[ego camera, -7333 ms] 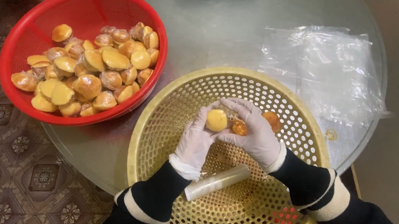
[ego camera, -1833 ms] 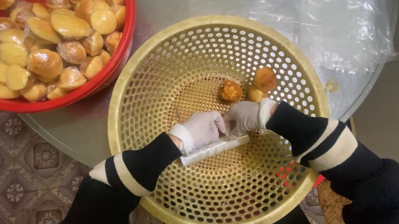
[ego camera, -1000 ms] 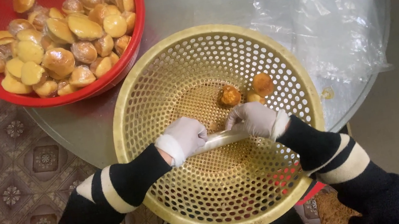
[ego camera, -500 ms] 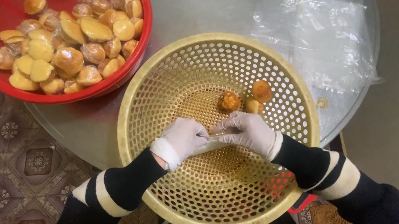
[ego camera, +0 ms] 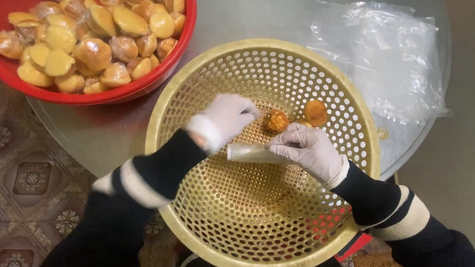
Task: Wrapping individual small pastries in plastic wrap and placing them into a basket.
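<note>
left hand [ego camera: 226, 116] lifted off clear wrapper [ego camera: 249, 153]; right hand [ego camera: 305, 149] keeps hold

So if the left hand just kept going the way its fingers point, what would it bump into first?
Probably the small browned orange piece lying in the yellow basket, just past the left hand; the single view leaves depth uncertain.

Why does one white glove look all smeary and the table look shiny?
In the head view, the left hand is blurred, so its fingers smear, while the right hand looks sharper. The round table reflects soft light, and the clear plastic bag shows bright glints. The yellow basket is evenly lit.
</note>
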